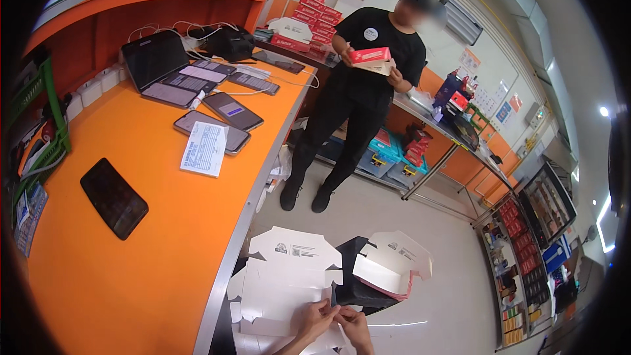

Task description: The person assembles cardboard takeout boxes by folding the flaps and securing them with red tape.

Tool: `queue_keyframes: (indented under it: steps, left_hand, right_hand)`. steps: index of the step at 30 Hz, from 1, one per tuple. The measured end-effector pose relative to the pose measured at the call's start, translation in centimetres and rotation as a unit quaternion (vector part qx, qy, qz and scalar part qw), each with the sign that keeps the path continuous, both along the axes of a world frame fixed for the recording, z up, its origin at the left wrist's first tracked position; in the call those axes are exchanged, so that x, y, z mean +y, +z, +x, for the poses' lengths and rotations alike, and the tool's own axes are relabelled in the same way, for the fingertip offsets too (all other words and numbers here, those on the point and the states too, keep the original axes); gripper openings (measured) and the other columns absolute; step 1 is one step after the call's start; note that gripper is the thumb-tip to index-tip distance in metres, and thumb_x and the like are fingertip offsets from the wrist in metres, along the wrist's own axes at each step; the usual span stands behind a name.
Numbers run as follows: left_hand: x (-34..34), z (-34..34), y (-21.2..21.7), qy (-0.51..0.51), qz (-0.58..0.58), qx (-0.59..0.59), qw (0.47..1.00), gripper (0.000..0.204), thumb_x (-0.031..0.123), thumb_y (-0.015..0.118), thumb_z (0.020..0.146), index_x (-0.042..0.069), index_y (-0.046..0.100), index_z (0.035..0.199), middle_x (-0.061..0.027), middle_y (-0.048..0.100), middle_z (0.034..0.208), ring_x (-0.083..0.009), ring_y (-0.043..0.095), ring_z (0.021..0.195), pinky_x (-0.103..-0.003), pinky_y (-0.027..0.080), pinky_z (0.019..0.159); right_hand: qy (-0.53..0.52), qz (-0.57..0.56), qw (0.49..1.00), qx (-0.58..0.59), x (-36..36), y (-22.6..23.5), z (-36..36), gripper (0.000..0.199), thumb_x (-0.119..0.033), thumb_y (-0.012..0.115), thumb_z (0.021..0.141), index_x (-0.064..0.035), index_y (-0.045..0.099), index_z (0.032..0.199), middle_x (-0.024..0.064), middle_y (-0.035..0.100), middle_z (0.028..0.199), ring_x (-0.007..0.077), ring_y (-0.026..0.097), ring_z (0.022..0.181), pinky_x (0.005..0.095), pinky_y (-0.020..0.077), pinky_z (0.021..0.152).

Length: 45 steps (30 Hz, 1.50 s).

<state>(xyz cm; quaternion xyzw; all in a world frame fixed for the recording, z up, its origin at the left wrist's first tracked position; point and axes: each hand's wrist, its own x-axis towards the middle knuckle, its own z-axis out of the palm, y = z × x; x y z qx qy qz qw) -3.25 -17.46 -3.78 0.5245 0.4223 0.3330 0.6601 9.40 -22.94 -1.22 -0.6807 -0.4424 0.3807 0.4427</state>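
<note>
A flat white cardboard box blank (279, 289) lies in front of me, with cut flaps and small dark print on its far panel. At its near right edge my left hand (318, 319) pinches a side flap. My right hand (354, 327) meets it there, its fingers closed on the same flap, and the fingertips of both hands nearly touch. Just to the right, a partly folded box (388, 269) with a white inside and reddish outer edges sits on a black surface (355, 289), its lid raised.
An orange counter (164, 223) at left carries phones (114, 198), a paper slip (204, 149), a laptop (158, 66) and cables. Across the floor a person (374, 59) in black holds a red and white box (371, 60). Red boxes (314, 16) stand stacked behind; shelves (519, 269) line the right.
</note>
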Motion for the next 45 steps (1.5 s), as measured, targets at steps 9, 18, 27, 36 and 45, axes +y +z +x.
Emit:
queue_keyframes:
  steps: [9, 18, 27, 36, 45]
  left_hand:
    - [-0.1, 0.3, 0.1, 0.056, 0.027, 0.021, 0.998, 0.024, 0.023, 0.059, 0.088, 0.001, 0.067, 0.092, -0.0023, 0.057, 0.054, -0.0098, 0.051, 0.046, -0.028, 0.039, 0.045]
    - [-0.9, 0.5, 1.7, 0.03, 0.119, 0.036, 0.992, 0.024, 0.022, 0.058, 0.089, -0.001, 0.065, 0.089, -0.0057, 0.055, 0.051, -0.0139, 0.052, 0.045, -0.031, 0.041, 0.047]
    - [-1.9, 1.0, 1.9, 0.098, 0.169, 0.056, 0.979, 0.027, 0.025, 0.059, 0.088, 0.0, 0.067, 0.098, -0.0146, 0.066, 0.072, -0.0221, 0.064, 0.061, -0.032, 0.047, 0.056]
    - [-1.2, 0.2, 3.0, 0.032, 0.025, 0.041, 0.998, 0.024, 0.021, 0.057, 0.089, 0.0, 0.067, 0.09, -0.0156, 0.062, 0.066, -0.0244, 0.063, 0.062, -0.035, 0.046, 0.056]
    - [-1.3, 0.9, 0.8, 0.054, 0.151, 0.034, 0.986, 0.022, 0.016, 0.058, 0.086, -0.001, 0.064, 0.1, -0.0173, 0.063, 0.071, -0.0268, 0.063, 0.064, -0.035, 0.047, 0.062]
  right_hand:
    - [-0.012, -0.02, 0.935, 0.353, 3.8, 1.7, 2.8, 0.058, -0.003, 0.066, 0.081, 0.0076, 0.038, 0.131, 0.0146, 0.056, 0.116, 0.0208, 0.056, 0.107, 0.0311, 0.0499, 0.086]
    - [-0.088, 0.016, 0.994, -0.055, 8.1, 0.2, 1.7, 0.023, -0.019, 0.058, 0.089, 0.0034, 0.065, 0.086, 0.0059, 0.062, 0.069, 0.0098, 0.055, 0.063, 0.0263, 0.0438, 0.059]
    - [-0.036, 0.052, 0.958, -0.279, 4.8, 6.2, -0.8, 0.02, -0.016, 0.063, 0.08, 0.0038, 0.066, 0.077, 0.0116, 0.062, 0.064, 0.0172, 0.059, 0.056, 0.0303, 0.0452, 0.055]
    - [0.028, -0.042, 0.975, -0.218, 4.4, 5.6, 0.7, 0.02, -0.017, 0.065, 0.078, 0.0012, 0.07, 0.084, 0.0138, 0.067, 0.08, 0.0192, 0.065, 0.071, 0.0296, 0.0495, 0.067]
    - [0.055, -0.145, 0.946, -0.285, 6.3, 6.1, -0.5, 0.026, -0.02, 0.062, 0.08, 0.0049, 0.069, 0.083, 0.015, 0.067, 0.066, 0.0211, 0.068, 0.063, 0.0271, 0.0526, 0.064]
